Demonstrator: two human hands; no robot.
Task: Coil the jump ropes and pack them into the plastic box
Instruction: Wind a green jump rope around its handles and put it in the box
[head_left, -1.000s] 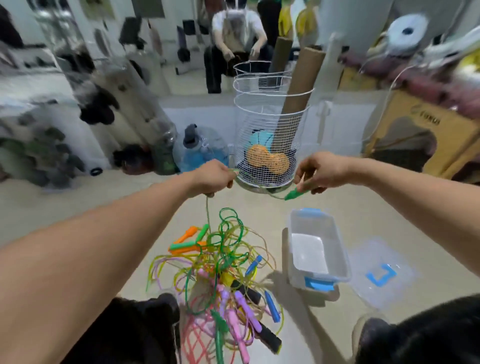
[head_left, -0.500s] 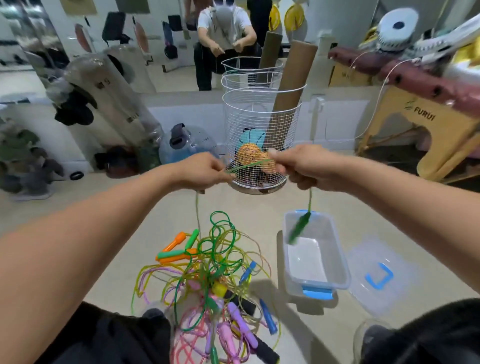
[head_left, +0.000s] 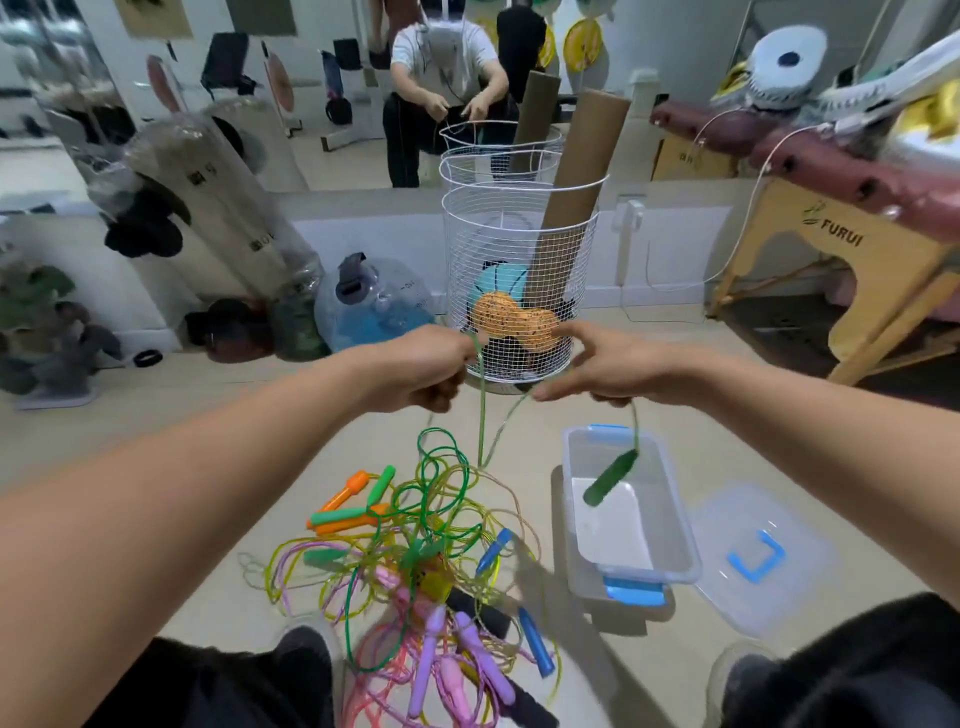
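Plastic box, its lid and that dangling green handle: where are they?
plastic box (head_left: 680, 525): head view, right wall.
lid (head_left: 789, 597): head view, clear panel beside its blue handle.
green handle (head_left: 610, 478): head view, middle of the grip.

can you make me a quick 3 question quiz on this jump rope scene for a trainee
1. True or false: the plastic box already holds coiled ropes.
2. Which hangs below the right hand over the box? A) a green handle B) a purple handle C) the box lid
3. Fill in: the left hand grips a ____ rope that runs down to the tangled pile.

Key
1. False: the box shows only its bare bottom.
2. A: the green handle dangles from the cord held by the right hand; the lid lies on the floor beside the box.
3. green: the green rope.
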